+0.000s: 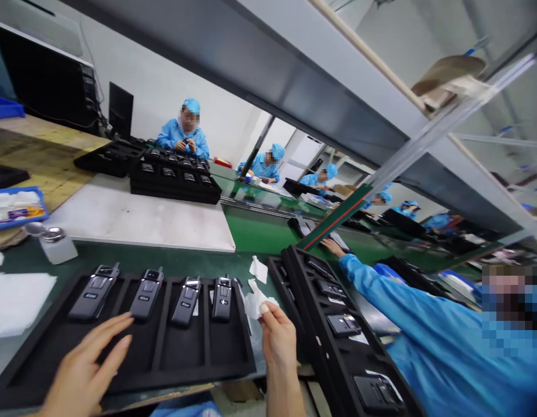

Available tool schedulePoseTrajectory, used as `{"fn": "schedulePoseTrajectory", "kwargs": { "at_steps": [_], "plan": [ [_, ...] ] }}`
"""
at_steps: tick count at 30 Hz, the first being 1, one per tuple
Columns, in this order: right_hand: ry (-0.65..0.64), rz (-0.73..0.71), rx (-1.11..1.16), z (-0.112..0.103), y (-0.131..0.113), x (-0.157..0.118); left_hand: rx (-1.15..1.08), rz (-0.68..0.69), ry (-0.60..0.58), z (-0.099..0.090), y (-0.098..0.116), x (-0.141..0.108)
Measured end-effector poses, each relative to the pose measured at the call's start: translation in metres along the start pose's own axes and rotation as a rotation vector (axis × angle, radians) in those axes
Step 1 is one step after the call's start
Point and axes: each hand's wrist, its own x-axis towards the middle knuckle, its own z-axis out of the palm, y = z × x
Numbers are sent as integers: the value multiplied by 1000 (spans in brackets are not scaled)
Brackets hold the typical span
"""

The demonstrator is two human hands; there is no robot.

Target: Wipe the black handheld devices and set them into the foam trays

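A black foam tray [183, 373] lies in front of me with several dark handheld radios standing in its slots. My left hand [88, 365] hovers over the tray's left part, fingers apart and holding nothing. Its fingertips are close to the lower end of the second radio [144, 295]; whether they touch it I cannot tell. Farther left in the tray rests another radio [94, 292]. To the right of the tray, my right hand [277, 339] pinches a crumpled white tissue [253, 301] between thumb and fingers. Another white scrap of tissue [258, 269] lies just behind it.
Stacked black foam trays [314, 324] with more devices stand close on my right, beside a co-worker's blue sleeve [381, 295]. A white dispenser bottle [58, 245] and white sheets [16, 301] are at left. A white board [142, 217] lies behind; a slanted shelf post [338, 217] crosses the right side.
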Motion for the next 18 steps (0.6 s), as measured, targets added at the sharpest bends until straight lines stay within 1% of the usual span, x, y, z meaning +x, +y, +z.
{"fn": "schedulePoseTrajectory", "kwargs": {
  "at_steps": [3,4,6,8,10,12,15,18],
  "plan": [
    [-158,57,84,49,-5,-34,-428,-206,-219,29,39,8],
    [-215,78,106,63,-7,-46,-545,-257,-256,37,51,12],
    [-338,120,148,85,-12,-70,-721,-304,-271,48,69,20],
    [-457,141,177,100,-15,-92,-821,-327,-265,53,79,24],
    [-537,122,173,108,-16,-107,-842,-346,-264,52,79,26],
    [-565,107,164,113,-14,-116,-820,-359,-281,50,74,26],
    [-546,190,218,118,-10,-119,-810,-368,-356,50,60,27],
    [-505,272,314,117,-8,-116,-838,-397,-440,51,50,27]
  ]
}}
